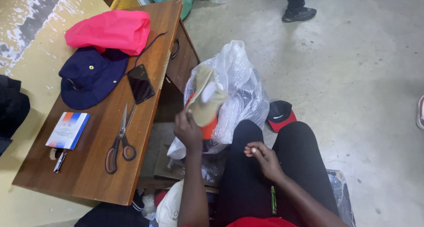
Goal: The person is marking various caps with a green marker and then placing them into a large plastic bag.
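Note:
My left hand [187, 130] is raised in front of me and grips a beige cap with an orange part [206, 101], held up against a clear plastic bag [240, 90] on the floor. My right hand [261, 158] rests on my right thigh with its fingers curled together; I cannot make out anything in it. A green pen [273, 199] lies on my lap close to that hand. A black and red cap [280, 115] lies on the floor beside my knee.
A wooden desk [88, 165] at left carries scissors [120, 141], a dark phone [141, 83], a navy hat [90, 76], a pink cloth [110, 30], a small booklet [67, 130] and a small metal tool [59, 160]. Another person's shoe [299, 14] stands far back on the concrete floor.

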